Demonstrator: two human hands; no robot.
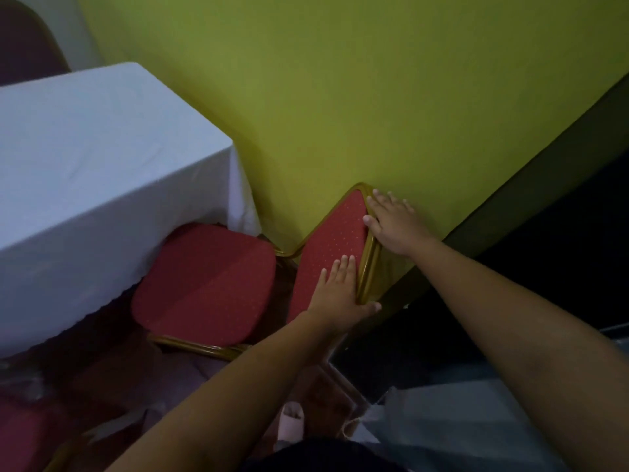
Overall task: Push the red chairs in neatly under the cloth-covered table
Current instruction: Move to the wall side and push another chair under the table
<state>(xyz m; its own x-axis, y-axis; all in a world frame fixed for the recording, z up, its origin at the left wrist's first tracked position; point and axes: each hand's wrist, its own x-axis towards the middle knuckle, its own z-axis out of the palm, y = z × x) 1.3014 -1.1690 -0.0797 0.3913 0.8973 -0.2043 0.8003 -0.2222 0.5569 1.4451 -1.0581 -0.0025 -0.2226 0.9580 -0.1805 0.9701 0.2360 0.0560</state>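
Observation:
A red chair [207, 281] with a gold frame stands at the corner of the table covered in white cloth [85, 165]. The far edge of its seat lies under the hanging cloth. Its red dotted backrest [335, 240] rises beside the yellow-green wall. My left hand [340, 294] grips the near top edge of the backrest, fingers on the red fabric, thumb around the gold rail. My right hand [391, 223] holds the far top edge, fingers spread over the rail against the wall.
The yellow-green wall [374, 97] runs right behind the chair. A dark band [527, 185] runs along the wall's base. Another red chair back [23, 42] shows past the table at top left. A red seat [20, 434] sits at bottom left. My foot [291, 425] is on the floor.

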